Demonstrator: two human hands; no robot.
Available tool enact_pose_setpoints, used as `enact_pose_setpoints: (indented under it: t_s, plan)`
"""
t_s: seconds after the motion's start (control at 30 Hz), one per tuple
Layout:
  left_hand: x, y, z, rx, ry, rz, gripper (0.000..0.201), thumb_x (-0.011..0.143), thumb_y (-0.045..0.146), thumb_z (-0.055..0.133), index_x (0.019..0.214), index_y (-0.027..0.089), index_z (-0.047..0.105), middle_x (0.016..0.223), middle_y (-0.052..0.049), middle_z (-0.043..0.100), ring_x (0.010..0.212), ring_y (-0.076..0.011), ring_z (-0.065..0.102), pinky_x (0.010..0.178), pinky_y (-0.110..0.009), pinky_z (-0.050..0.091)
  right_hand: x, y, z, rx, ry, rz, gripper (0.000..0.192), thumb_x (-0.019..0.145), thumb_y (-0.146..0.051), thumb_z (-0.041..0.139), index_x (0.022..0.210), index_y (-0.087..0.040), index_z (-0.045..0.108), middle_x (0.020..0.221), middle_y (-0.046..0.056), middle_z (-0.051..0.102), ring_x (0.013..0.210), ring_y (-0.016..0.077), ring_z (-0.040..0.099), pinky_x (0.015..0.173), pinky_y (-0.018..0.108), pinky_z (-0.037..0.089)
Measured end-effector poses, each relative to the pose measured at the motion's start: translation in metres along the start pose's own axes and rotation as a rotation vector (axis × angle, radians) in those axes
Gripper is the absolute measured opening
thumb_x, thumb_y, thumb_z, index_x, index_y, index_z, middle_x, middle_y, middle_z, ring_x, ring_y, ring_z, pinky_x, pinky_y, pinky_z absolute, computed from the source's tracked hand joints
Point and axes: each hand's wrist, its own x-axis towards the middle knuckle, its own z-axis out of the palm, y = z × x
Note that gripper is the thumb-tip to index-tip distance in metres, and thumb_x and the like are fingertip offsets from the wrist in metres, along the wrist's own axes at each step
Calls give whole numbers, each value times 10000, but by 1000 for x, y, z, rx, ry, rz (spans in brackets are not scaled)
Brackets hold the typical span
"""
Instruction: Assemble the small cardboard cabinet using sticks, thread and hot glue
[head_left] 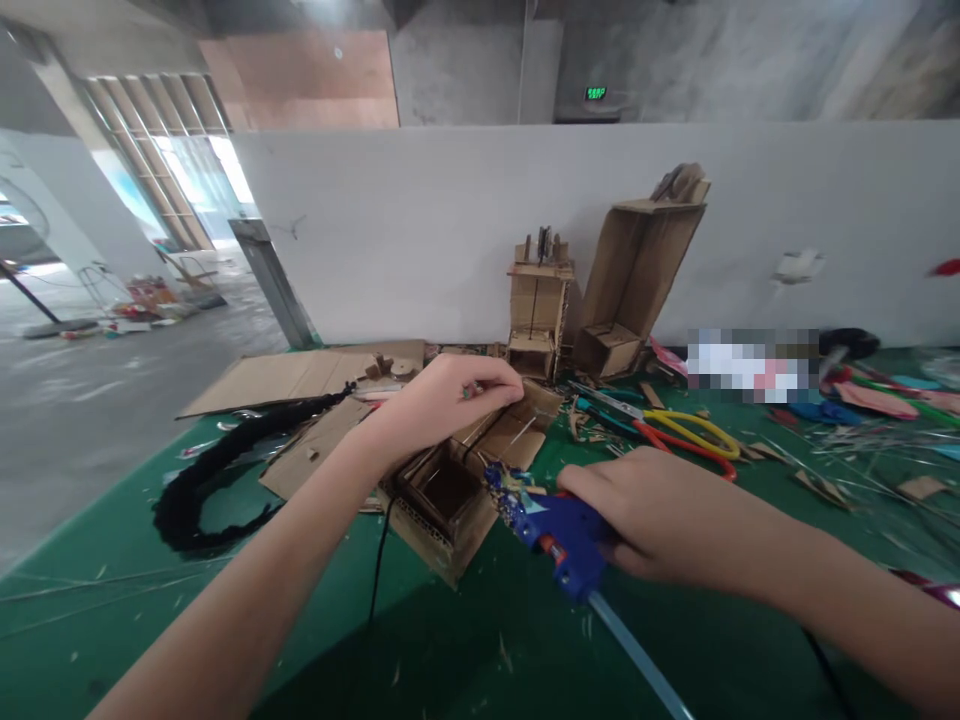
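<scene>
My right hand [660,510] grips a blue hot glue gun [551,525] with a pale glue stick poking out of its back; the nozzle points left at a small open cardboard box model [450,490] on the green table. My left hand [442,400] rests over the far side of that box, fingers pinched on a small piece I cannot make out. A black cord runs down from under the box.
Cardboard towers [540,305] and a taller leaning cardboard box [637,270] stand against the white wall. Yellow and red scissors [686,435] lie right of the box. A black fuzzy strip [225,460] curls at left over flat cardboard sheets [285,380]. Scraps litter the table's right side.
</scene>
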Motion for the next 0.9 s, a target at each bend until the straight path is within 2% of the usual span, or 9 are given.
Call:
enact_pose_setpoints:
  t_s: [0.17, 0.33, 0.43, 0.67, 0.9]
  plan:
    - [6, -7, 6, -49, 47, -9, 209, 871, 337, 500, 862, 204, 661, 864, -9, 690, 812, -148, 608, 719, -270, 467, 9, 3, -14, -40, -28, -24, 84, 754, -244, 573, 791, -186, 523, 615, 20, 611, 497, 178, 567, 424, 255, 179]
    - [7, -13, 14, -94, 167, -3, 200, 891, 298, 475, 816, 184, 622, 785, -5, 645, 754, -126, 576, 707, -255, 453, 16, 3, -17, -169, -7, -116, 132, 741, -253, 624, 801, -178, 534, 588, 13, 596, 461, 173, 555, 409, 262, 133]
    - [7, -14, 16, -113, 200, 13, 177, 894, 260, 474, 804, 181, 605, 757, 1, 631, 733, -114, 565, 708, -246, 442, 19, 3, -19, -182, 7, -143, 132, 736, -252, 631, 796, -176, 542, 563, 5, 580, 442, 161, 537, 408, 259, 130]
    - [8, -13, 15, -105, 225, 10, 175, 893, 262, 470, 815, 185, 606, 756, 2, 638, 721, -114, 564, 690, -252, 439, 27, 4, -28, -223, 66, -200, 59, 733, -225, 597, 745, -183, 557, 510, -9, 536, 417, 132, 468, 406, 270, 115]
    - [8, -13, 11, -147, 177, -13, 175, 899, 276, 479, 824, 191, 612, 792, 7, 651, 748, -115, 573, 700, -244, 438, 43, 1, -48, -216, -23, -185, 35, 706, -193, 610, 712, -183, 577, 487, -13, 539, 387, 119, 435, 373, 268, 115]
